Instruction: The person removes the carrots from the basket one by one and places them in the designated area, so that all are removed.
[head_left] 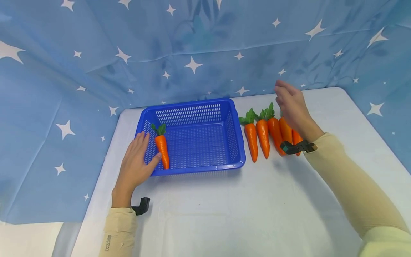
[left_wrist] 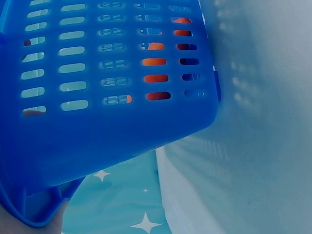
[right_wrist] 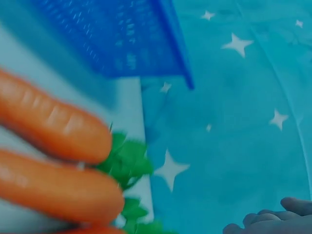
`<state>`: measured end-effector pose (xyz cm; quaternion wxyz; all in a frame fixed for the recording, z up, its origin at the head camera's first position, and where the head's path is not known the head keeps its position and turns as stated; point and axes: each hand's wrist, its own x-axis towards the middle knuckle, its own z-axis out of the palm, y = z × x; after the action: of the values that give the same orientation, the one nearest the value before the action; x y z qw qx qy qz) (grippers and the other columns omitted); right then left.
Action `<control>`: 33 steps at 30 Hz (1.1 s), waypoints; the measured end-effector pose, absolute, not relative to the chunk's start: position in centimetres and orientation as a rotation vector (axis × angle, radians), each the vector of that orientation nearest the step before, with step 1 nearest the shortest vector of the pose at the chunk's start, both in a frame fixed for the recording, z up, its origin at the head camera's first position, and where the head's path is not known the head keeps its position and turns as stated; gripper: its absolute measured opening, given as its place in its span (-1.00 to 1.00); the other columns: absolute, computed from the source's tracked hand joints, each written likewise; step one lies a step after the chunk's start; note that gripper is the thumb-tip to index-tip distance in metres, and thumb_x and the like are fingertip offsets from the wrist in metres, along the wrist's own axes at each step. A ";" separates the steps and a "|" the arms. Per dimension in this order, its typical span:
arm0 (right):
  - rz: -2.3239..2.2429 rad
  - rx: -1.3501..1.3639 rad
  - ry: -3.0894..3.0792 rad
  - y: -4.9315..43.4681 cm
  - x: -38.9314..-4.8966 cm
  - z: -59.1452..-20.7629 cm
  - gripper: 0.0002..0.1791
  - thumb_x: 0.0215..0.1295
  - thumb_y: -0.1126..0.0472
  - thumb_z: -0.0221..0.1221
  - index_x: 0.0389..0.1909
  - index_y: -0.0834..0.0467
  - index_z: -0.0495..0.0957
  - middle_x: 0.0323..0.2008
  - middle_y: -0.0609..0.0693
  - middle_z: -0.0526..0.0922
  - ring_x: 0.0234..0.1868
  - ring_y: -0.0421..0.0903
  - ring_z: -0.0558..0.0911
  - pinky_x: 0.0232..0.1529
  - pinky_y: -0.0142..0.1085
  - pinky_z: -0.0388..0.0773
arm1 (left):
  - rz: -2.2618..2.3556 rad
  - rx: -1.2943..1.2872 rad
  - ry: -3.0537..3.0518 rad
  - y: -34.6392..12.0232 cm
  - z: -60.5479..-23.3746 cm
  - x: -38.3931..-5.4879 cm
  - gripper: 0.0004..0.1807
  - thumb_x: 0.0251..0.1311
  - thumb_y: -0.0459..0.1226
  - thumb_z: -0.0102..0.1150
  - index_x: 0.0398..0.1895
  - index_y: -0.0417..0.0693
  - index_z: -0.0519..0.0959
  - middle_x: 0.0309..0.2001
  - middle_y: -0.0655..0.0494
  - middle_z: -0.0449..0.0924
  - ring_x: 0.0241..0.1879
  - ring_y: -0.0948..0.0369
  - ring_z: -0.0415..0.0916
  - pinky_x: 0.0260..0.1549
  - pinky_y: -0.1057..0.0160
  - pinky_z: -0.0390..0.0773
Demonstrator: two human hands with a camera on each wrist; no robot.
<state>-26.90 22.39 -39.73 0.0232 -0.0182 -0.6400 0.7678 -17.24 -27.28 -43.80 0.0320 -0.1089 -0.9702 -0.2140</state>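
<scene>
A blue plastic basket (head_left: 192,170) with slotted walls stands on the white table. Inside, along its left side, lies one orange carrot (head_left: 162,150) with green leaves. My left hand (head_left: 136,162) rests at the basket's left rim near the front corner, fingers extended and thumb apart by the carrot. To the right of the basket, several carrots (head_left: 252,141) lie side by side, leaves toward the back. Over the rightmost of them hovers my right hand (head_left: 293,109), holding nothing, its fingers fairly straight and together. It hides part of those carrots.
A blue curtain (head_left: 205,71) with white stars hangs behind and at both sides of the white table (head_left: 224,217). Each wrist carries a black strap; the right strap (head_left: 297,147) overlaps the carrots in the head view.
</scene>
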 end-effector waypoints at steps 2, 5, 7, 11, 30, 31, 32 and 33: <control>2.409 -0.022 -1.958 21.5 -27.1 -39.4 -0.20 0.65 0.07 0.08 0.72 0.25 0.01 0.73 0.14 -0.10 0.71 -0.02 -0.06 0.63 -0.17 -0.11 | -0.659 -0.338 -2.984 -27.3 -43.8 -17.2 -0.05 0.49 0.08 0.08 0.73 -0.23 0.03 0.72 -0.24 -0.10 0.70 -0.15 -0.22 0.64 -0.16 -0.24; 2.458 0.033 -1.927 20.4 -27.3 -39.0 -0.20 0.65 0.11 0.09 0.71 0.29 -0.01 0.73 0.18 -0.09 0.71 -0.03 -0.04 0.63 -0.19 -0.08 | -0.658 -0.345 -2.978 -27.3 -43.9 -17.3 -0.06 0.49 0.08 0.09 0.73 -0.24 0.04 0.71 -0.24 -0.09 0.70 -0.15 -0.22 0.63 -0.19 -0.22; 2.474 0.060 -1.939 19.7 -27.4 -38.8 -0.20 0.66 0.11 0.09 0.72 0.29 -0.01 0.73 0.18 -0.08 0.71 -0.01 -0.05 0.63 -0.18 -0.07 | -0.656 -0.346 -2.977 -27.4 -43.9 -17.3 -0.05 0.49 0.09 0.08 0.73 -0.23 0.03 0.72 -0.24 -0.09 0.70 -0.15 -0.21 0.63 -0.20 -0.21; 2.490 0.071 -1.959 18.5 -27.5 -38.4 -0.20 0.66 0.10 0.10 0.72 0.26 0.01 0.72 0.14 -0.03 0.71 -0.04 -0.01 0.62 -0.17 -0.03 | -0.661 -0.346 -2.980 -27.4 -44.0 -17.3 -0.05 0.49 0.10 0.08 0.73 -0.22 0.03 0.72 -0.23 -0.10 0.70 -0.14 -0.22 0.63 -0.18 -0.22; 2.577 0.148 -1.939 12.0 -28.9 -37.2 -0.32 0.65 0.22 0.07 0.64 0.38 0.13 0.64 0.24 0.18 0.64 0.07 0.23 0.56 -0.16 0.24 | -0.666 -0.346 -2.979 -27.6 -43.9 -17.3 -0.04 0.48 0.09 0.09 0.73 -0.23 0.03 0.72 -0.24 -0.11 0.70 -0.15 -0.23 0.63 -0.20 -0.22; 2.567 0.161 -1.958 11.7 -28.9 -37.2 -0.32 0.66 0.22 0.06 0.64 0.38 0.13 0.64 0.24 0.19 0.64 0.07 0.23 0.56 -0.15 0.25 | -0.666 -0.348 -2.979 -27.6 -43.9 -17.3 -0.04 0.48 0.09 0.09 0.73 -0.24 0.03 0.72 -0.24 -0.10 0.70 -0.16 -0.23 0.63 -0.20 -0.21; 2.568 0.169 -1.969 11.3 -28.9 -37.1 -0.31 0.66 0.22 0.06 0.64 0.39 0.12 0.63 0.24 0.20 0.64 0.07 0.24 0.55 -0.15 0.26 | -0.665 -0.351 -2.978 -27.5 -43.9 -17.3 -0.04 0.48 0.09 0.09 0.73 -0.24 0.03 0.72 -0.25 -0.10 0.70 -0.16 -0.22 0.63 -0.21 -0.20; 2.567 0.180 -1.982 11.0 -28.9 -37.1 -0.31 0.67 0.22 0.06 0.65 0.39 0.11 0.63 0.24 0.21 0.63 0.07 0.25 0.55 -0.15 0.27 | -0.667 -0.351 -2.979 -27.5 -43.9 -17.3 -0.04 0.49 0.09 0.09 0.73 -0.24 0.03 0.72 -0.24 -0.10 0.70 -0.15 -0.23 0.63 -0.20 -0.21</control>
<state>-28.93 10.99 -37.10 -0.0531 0.0554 -0.6095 0.7891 -17.34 -27.54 -43.90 0.0342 -0.1140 -0.9689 -0.2169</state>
